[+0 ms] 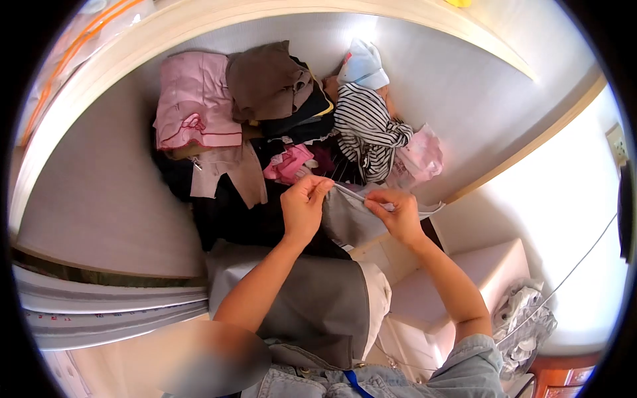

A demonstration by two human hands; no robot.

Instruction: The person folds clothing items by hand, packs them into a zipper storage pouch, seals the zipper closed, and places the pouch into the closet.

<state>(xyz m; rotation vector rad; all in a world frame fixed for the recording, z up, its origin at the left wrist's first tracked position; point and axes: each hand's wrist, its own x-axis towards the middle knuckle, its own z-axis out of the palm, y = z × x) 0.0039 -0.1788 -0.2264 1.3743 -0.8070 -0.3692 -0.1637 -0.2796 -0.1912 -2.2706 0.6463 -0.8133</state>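
Faded blue-grey denim top [318,383], short sleeve [471,365], brass-coloured buttons [305,370], bright blue strap [357,383].

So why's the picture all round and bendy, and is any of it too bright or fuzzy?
Head view: black corners, and the pale rim bows, probably from a wide lens; the right wall glares almost white; the black cloth is too dark to show many folds; a smudgy blur sits bottom left; the left hand and right hand look fairly clear.
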